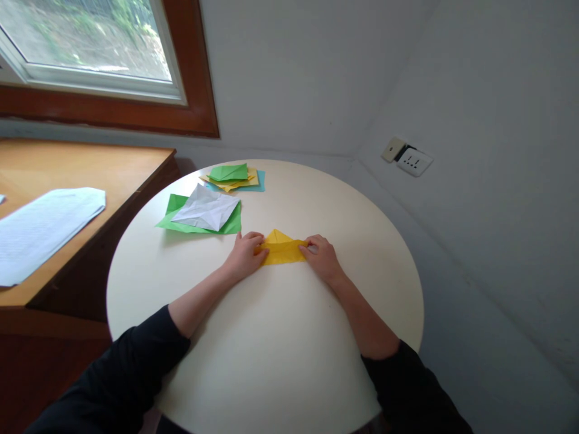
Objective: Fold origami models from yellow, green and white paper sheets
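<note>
On the round counter [271, 337], your left hand [244, 253] and right hand [322, 256] pinch opposite ends of the folded yellow paper [283, 248].

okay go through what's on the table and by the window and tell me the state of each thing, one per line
yellow paper: folded, flat on round table, pinned at both ends
left hand: pressing its left end
right hand: pressing its right end
white sheet: creased, unfolded, on green sheet
paper stack: folded pieces piled
window: shut
</note>
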A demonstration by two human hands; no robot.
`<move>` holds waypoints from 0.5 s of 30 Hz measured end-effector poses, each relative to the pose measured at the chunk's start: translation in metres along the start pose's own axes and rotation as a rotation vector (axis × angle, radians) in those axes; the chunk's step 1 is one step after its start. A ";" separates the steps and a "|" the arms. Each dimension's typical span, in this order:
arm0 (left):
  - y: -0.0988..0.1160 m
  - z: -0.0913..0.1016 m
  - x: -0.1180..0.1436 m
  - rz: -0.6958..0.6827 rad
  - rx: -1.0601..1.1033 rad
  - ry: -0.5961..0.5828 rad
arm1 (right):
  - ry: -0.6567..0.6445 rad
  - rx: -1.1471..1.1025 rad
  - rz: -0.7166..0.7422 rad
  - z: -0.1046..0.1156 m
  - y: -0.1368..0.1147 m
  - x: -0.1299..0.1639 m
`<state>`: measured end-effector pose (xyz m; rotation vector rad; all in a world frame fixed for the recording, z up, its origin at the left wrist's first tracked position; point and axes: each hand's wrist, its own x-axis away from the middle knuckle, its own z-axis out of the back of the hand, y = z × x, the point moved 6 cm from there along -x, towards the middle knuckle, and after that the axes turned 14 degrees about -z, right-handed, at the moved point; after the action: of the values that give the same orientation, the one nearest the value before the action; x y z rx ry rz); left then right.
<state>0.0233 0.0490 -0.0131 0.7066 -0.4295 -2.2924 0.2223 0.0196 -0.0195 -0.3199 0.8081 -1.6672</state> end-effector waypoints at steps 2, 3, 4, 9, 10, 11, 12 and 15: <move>0.000 0.000 0.000 0.020 0.008 -0.007 | -0.013 -0.015 0.012 0.000 -0.002 0.001; 0.001 0.000 0.001 0.025 0.013 -0.013 | -0.017 -0.027 0.014 0.001 -0.003 0.002; 0.001 0.000 0.001 0.027 0.018 -0.019 | -0.020 -0.038 0.013 0.001 -0.004 0.002; 0.001 0.000 0.001 0.035 0.016 -0.026 | -0.046 -0.076 -0.019 0.004 -0.007 0.004; 0.001 0.000 0.001 0.036 0.015 -0.027 | -0.050 -0.077 -0.025 0.004 -0.007 0.004; 0.001 0.000 0.001 0.035 0.015 -0.028 | -0.051 -0.078 -0.028 0.004 -0.008 0.004; 0.001 0.000 0.001 0.032 0.016 -0.030 | -0.050 -0.077 -0.029 0.004 -0.008 0.004; 0.003 0.001 0.000 0.023 0.021 -0.033 | -0.046 -0.075 -0.037 0.005 -0.009 0.004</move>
<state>0.0242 0.0466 -0.0109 0.6716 -0.4758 -2.2834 0.2178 0.0149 -0.0112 -0.4260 0.8355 -1.6603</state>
